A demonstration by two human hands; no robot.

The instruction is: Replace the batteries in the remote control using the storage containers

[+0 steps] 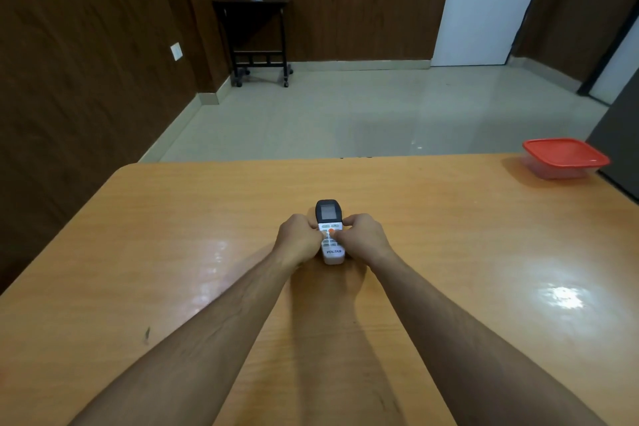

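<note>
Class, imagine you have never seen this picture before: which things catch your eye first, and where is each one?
First, the two hands meeting mid-table: the left hand and right hand grip a white remote control from either side, its dark screen end pointing away. Next, the red-lidded container at the far right corner of the wooden table.
</note>
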